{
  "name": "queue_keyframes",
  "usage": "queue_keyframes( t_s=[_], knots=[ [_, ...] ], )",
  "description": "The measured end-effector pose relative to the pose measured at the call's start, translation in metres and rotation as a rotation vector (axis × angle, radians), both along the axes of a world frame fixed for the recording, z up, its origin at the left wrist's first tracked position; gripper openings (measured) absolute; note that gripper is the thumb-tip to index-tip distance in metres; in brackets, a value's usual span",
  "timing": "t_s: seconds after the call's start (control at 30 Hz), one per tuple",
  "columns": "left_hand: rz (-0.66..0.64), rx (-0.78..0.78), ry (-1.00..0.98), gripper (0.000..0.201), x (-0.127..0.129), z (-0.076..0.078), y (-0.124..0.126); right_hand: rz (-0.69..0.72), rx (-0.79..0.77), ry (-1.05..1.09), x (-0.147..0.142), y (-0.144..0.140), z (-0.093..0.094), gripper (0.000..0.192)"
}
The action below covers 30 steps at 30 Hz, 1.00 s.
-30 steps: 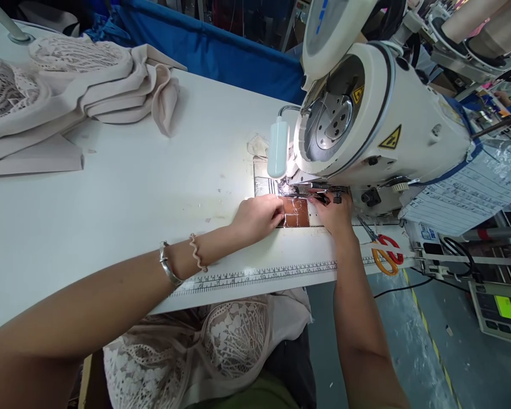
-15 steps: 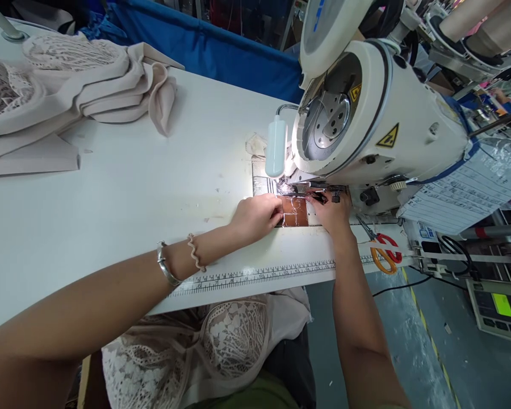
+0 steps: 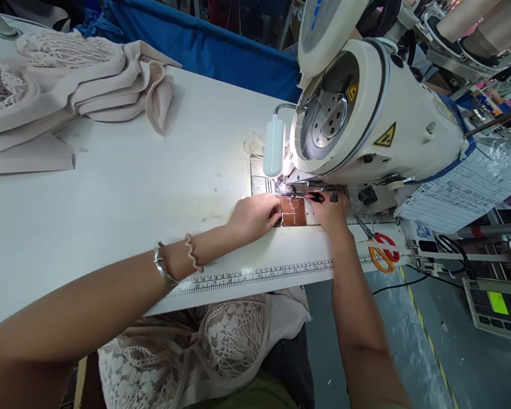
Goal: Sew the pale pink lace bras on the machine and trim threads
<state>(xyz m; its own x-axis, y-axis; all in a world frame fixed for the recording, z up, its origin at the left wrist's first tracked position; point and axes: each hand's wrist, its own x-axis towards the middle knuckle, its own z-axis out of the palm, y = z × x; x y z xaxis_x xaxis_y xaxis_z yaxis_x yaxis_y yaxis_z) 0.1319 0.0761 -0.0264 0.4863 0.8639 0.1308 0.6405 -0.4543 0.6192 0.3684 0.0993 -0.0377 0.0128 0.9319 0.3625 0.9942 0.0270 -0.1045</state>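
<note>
My left hand (image 3: 255, 215) rests on the white table (image 3: 123, 193), fingers curled at the left edge of a small brown plate (image 3: 292, 211) under the needle area. My right hand (image 3: 331, 211) sits just right of that plate, fingertips pinched on a small dark tool (image 3: 319, 197) beneath the white sewing machine (image 3: 378, 125). A tiny shiny piece lies lit under the machine's lamp (image 3: 274, 146); what it is I cannot tell. A bangle and a coil band circle my left wrist.
Folded beige lace garments (image 3: 63, 79) are stacked at the table's far left. More lace garments (image 3: 204, 346) hang over my lap below the ruler strip (image 3: 255, 275). Red-and-orange scissors (image 3: 381, 250) lie right of my right hand. Paper sheets (image 3: 468, 193) and a control box (image 3: 494, 307) stand at the right.
The view has drifted slightly; both hands stay at the needle area with almost no movement.
</note>
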Motion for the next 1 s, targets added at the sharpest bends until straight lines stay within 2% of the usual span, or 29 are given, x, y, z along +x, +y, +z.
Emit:
queue_keyframes(
  t_s=[0.17, 0.3, 0.6, 0.73, 0.9, 1.0],
  knots=[
    [-0.002, -0.043, 0.028, 0.017, 0.000, 0.001, 0.000, 0.057, -0.002, 0.023, 0.006, -0.006, 0.006, 0.026],
    [-0.004, 0.006, 0.000, 0.017, -0.001, -0.001, 0.000, 0.081, 0.002, 0.021, 0.007, -0.002, 0.003, 0.022],
    [-0.005, -0.082, 0.039, 0.015, 0.001, 0.006, -0.001, -0.015, 0.005, -0.033, -0.005, 0.002, 0.002, 0.016],
    [0.012, -0.068, 0.054, 0.016, 0.000, 0.005, -0.001, -0.005, 0.005, -0.005, -0.005, 0.001, 0.002, 0.014],
    [-0.003, -0.036, 0.008, 0.015, -0.001, 0.001, 0.000, 0.035, -0.050, 0.011, 0.002, -0.002, 0.004, 0.021],
    [-0.004, -0.025, 0.010, 0.016, -0.001, -0.001, 0.001, 0.026, -0.010, -0.008, 0.003, -0.001, 0.002, 0.021]
  ],
)
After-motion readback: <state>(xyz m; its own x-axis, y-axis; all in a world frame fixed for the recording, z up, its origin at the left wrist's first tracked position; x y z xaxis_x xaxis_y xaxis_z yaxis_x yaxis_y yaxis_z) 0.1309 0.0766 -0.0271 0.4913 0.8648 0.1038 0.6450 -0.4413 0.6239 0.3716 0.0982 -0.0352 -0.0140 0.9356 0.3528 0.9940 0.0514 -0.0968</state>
